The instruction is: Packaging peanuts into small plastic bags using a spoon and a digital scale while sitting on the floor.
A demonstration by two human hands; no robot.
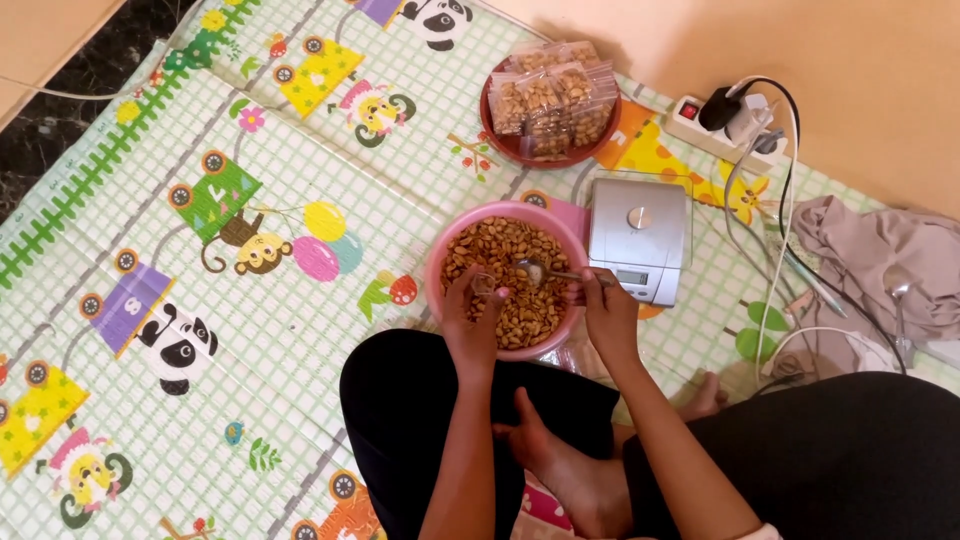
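Hands meet over a pink bowl [437, 262] of peanuts [520, 300], just beyond the person's crossed legs on a cartoon play mat [150, 330]. Left hand [472, 318] pinches a small clear bag [484, 287] above the nuts. Right hand [606, 312] is closed on a spoon [545, 272], its scoop near the bag. Holding the bag mouth wide and tipping slowly should prevent spills. A scale [640, 238] sits beside the bowl; farther off, a red bowl [500, 142] holds filled bags [552, 98].
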